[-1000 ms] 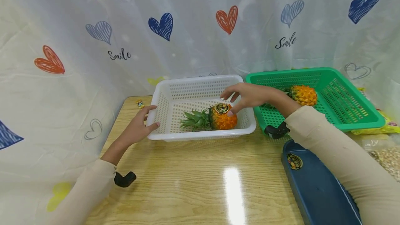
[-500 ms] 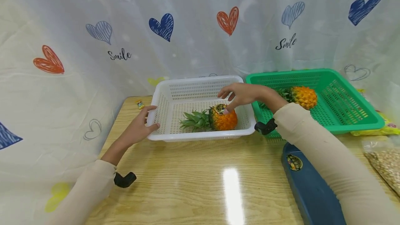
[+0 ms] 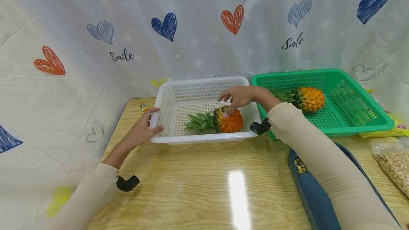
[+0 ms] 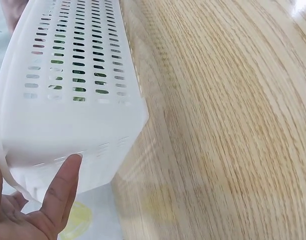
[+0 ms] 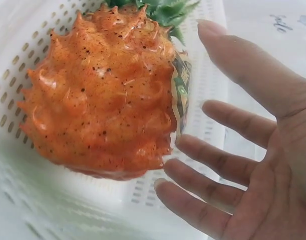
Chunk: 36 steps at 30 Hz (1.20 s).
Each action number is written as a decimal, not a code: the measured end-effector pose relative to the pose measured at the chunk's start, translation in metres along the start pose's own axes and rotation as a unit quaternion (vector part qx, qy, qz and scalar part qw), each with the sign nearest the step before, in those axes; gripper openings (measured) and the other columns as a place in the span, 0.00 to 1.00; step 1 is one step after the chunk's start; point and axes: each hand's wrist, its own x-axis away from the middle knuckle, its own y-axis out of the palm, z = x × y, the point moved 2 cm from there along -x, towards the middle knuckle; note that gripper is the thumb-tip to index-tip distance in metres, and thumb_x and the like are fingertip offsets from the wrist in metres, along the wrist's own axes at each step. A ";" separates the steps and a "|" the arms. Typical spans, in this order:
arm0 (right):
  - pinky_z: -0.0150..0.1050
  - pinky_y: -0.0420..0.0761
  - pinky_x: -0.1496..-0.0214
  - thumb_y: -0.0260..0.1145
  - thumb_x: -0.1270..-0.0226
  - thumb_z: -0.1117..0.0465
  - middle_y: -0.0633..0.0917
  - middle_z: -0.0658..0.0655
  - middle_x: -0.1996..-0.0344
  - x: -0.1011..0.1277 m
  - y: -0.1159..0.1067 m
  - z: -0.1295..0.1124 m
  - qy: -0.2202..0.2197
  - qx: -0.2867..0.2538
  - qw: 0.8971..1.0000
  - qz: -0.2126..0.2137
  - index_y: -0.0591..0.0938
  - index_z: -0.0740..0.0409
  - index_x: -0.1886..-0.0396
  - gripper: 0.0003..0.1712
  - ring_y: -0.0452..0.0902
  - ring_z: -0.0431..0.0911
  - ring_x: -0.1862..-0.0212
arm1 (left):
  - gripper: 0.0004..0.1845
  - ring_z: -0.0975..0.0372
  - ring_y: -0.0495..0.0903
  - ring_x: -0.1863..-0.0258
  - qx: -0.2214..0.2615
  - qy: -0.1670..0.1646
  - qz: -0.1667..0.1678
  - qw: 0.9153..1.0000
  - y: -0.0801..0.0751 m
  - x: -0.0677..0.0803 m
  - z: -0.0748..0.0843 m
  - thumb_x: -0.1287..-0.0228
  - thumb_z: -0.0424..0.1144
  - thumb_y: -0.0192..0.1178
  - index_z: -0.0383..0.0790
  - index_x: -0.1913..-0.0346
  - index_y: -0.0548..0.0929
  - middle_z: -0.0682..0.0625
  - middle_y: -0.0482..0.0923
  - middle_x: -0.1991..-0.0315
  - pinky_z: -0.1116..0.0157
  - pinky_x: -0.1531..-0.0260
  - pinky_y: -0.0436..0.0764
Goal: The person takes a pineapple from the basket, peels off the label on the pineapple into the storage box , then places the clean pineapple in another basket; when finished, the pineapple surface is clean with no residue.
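An orange pineapple (image 3: 230,120) with a green crown and a dark round sticker lies on its side in a white plastic basket (image 3: 204,140). Over it hovers my right hand (image 3: 241,97), thumb overlapping the sticker in the head view. In the right wrist view the fingers (image 5: 208,195) of that hand spread loosely beside the pineapple (image 5: 102,95), nothing between them. My left hand (image 3: 140,129) grips the basket's left end at the rim. One finger (image 4: 62,187) presses the outer wall of the basket (image 4: 67,120) in the left wrist view.
To the right stands a green basket (image 3: 358,130) holding another pineapple (image 3: 311,99). A dark blue tray (image 3: 314,194) lies partly under my right forearm. A bag of pale grains (image 3: 394,162) sits at the right edge; a small yellow packet (image 3: 142,106) lies back left.
My right hand has shifted slightly left over the pineapple, its thumb now further across the sticker. The left hand, the baskets and both pineapples have stayed in place.
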 end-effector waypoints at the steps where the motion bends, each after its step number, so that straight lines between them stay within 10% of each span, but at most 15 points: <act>1: 0.58 0.73 0.34 0.74 0.37 0.47 0.67 0.66 0.27 -0.001 0.000 -0.001 0.002 0.001 1.000 -0.001 0.68 0.53 0.26 0.43 0.65 0.63 0.28 | 0.40 0.39 0.78 0.43 0.000 -0.001 0.001 1.000 0.000 0.000 0.000 0.27 0.35 0.57 0.40 0.21 0.47 0.30 0.65 0.36 0.58 0.60 0.83; 36: 0.48 0.84 0.48 0.80 0.46 0.45 0.52 0.61 0.20 -0.027 0.015 0.001 0.122 -0.013 0.985 -0.118 0.56 0.41 0.19 0.59 0.71 0.55 0.33 | 0.40 0.41 0.76 0.43 -0.011 -0.009 0.006 1.000 -0.001 0.002 0.004 0.27 0.38 0.58 0.41 0.21 0.48 0.31 0.66 0.36 0.58 0.58 0.81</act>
